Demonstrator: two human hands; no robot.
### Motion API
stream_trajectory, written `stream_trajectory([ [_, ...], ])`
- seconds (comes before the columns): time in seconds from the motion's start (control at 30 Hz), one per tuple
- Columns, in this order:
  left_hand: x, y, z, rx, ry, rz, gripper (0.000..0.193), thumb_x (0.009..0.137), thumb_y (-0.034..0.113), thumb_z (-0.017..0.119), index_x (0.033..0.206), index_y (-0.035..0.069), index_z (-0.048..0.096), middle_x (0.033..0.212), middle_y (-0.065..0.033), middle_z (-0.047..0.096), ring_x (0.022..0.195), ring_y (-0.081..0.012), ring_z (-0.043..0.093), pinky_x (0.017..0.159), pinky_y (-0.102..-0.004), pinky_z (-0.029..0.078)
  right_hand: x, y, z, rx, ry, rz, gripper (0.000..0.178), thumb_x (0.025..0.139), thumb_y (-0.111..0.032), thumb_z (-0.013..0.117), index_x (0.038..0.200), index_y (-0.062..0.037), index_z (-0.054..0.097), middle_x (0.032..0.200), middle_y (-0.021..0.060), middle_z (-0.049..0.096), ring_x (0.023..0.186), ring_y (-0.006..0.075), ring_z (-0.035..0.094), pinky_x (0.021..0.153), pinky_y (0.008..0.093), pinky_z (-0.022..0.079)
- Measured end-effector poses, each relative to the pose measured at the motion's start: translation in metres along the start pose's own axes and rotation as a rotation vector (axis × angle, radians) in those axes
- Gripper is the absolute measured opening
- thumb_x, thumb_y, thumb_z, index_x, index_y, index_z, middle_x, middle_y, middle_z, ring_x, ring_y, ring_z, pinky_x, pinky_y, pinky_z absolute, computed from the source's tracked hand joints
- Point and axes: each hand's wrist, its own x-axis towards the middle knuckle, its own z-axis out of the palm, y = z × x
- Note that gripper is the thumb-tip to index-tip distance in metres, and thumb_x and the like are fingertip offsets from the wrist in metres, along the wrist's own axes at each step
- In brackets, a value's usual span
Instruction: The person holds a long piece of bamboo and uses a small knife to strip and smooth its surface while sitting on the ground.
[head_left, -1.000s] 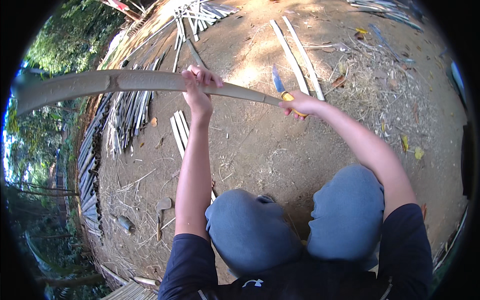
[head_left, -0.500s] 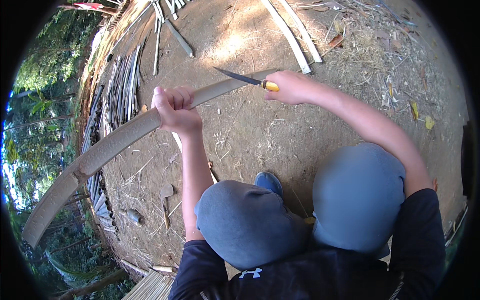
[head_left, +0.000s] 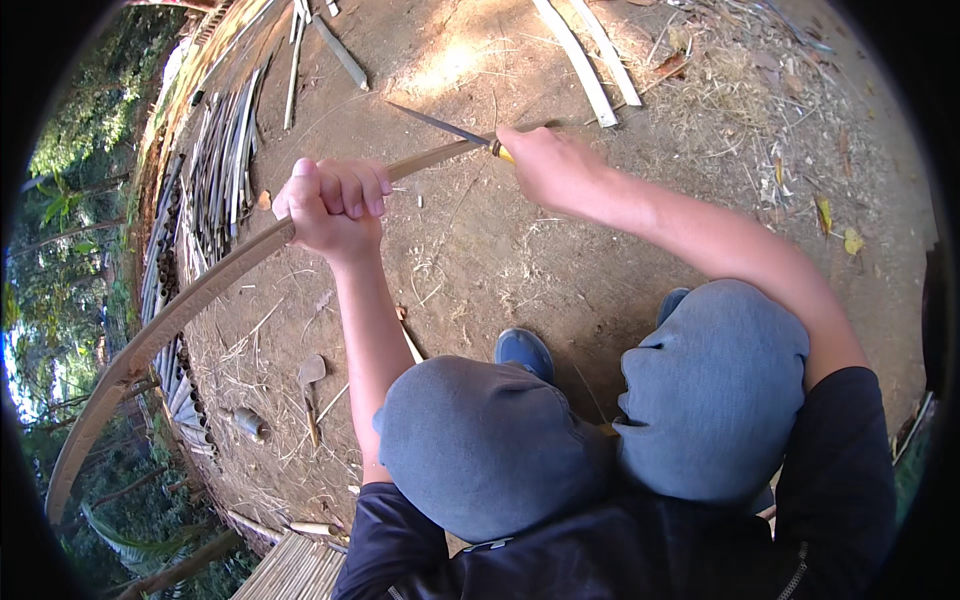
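The strip [head_left: 213,283] now turns edge-up; left hand [head_left: 338,207] squeezes it, right hand [head_left: 555,170] grips a knife [head_left: 440,124]. Brown dirt [head_left: 480,285] lies below, trees [head_left: 90,130] left.

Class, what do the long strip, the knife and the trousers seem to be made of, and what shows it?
Strip: probably split bamboo, matt tan, judging by the darker joint along it.
Knife blade: likely steel, dark, thin and tapering to a point. Its yellow handle, mostly hidden, could be wood or plastic.
Trousers: matt blue-grey cloth, shown by soft creases; fibre unclear.
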Motion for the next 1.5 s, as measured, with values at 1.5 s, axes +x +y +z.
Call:
stream_trajectory([
  [1.5,0.000,-0.004,-0.012,-0.120,-0.006,0.045,0.045,0.096,0.020,0.041,0.052,0.013,0.031,0.041,-0.0030,0.031,0.034,-0.0149,0.033,0.040,-0.0351,0.038,0.003,0.024,0.015,0.051,-0.005,0.023,0.023,0.097,0.000,0.044,0.117,0.0078,0.053,0.075,0.0108,0.053,0.053,0.0104,0.043,0.038,0.0220,0.037],
])
